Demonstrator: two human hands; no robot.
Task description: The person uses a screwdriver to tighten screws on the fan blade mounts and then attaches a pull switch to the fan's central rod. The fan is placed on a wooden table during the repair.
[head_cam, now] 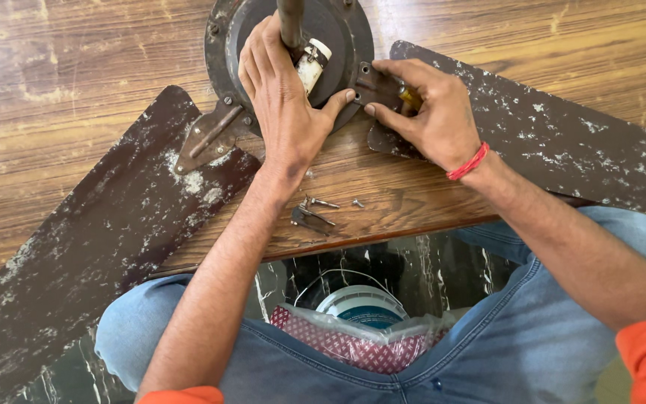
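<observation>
Left hand (282, 97) lay flat and spread on the round fan motor (338, 37) at the far edge of the wooden worktop (76, 75), gripping nothing. Right hand (428, 112) pinched the blade bracket (375, 84) beside the motor, fingers curled round a small yellow thing. Loose screws (323, 203) lay nearer, by the worktop edge.
</observation>
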